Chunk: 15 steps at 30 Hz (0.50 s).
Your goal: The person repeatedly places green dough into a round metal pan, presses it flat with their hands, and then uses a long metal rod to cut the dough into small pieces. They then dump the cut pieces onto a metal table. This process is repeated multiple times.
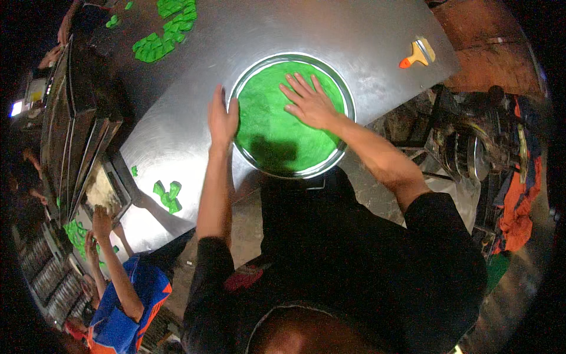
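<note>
A round metal pan (pixel 350 95) lies on the metal table at its near edge, in front of my body. A flat layer of green dough (pixel 269 110) covers its inside. My right hand (pixel 311 104) rests flat on the upper right of the green layer, its fingers spread and pointing up and left. At the pan's left rim my left hand (pixel 223 116) stands on edge, thumb by the rim and fingers pointing away from me, with part of its palm side hidden. A dark shadow falls on the lower part of the dough.
Green dough pieces lie on the metal table (pixel 177 106) at the far left (pixel 154 46) and near left (pixel 168 197). A brush (pixel 418 53) lies at the right. A co-worker in a blue shirt (pixel 128 301) reaches toward more green pieces at lower left. Machinery (pixel 477 155) stands to the right.
</note>
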Tool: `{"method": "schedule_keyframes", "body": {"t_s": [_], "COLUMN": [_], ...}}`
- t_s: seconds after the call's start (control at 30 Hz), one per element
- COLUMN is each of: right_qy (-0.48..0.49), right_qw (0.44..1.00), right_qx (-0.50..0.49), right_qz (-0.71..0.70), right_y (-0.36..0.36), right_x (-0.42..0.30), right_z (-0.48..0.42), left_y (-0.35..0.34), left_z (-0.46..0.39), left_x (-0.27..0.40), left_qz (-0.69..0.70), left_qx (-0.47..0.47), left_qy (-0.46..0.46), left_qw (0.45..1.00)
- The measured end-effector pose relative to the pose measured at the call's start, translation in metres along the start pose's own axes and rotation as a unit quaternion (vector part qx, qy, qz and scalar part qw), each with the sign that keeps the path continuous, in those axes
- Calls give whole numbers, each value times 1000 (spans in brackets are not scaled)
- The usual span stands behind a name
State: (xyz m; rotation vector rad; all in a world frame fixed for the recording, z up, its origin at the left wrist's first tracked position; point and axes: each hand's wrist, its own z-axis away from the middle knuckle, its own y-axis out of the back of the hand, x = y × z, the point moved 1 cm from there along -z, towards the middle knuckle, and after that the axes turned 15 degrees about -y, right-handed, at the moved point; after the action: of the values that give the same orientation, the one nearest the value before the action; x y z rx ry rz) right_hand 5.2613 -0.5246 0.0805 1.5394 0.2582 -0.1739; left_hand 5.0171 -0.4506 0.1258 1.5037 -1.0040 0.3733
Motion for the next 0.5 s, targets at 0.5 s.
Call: {"method": "schedule_keyframes", "body": {"t_s": [0.5], "right_qy": [-140], "right_qw": [987], "right_qx": [78], "right_qz": [12], "right_y": [19], "right_x": [0], "right_z": [25], "left_y": [-97], "left_z": [-3], "left_x": [29], "left_qz": [-258], "left_qx": [-125], "left_qy": [-289], "left_qw": [913]}}
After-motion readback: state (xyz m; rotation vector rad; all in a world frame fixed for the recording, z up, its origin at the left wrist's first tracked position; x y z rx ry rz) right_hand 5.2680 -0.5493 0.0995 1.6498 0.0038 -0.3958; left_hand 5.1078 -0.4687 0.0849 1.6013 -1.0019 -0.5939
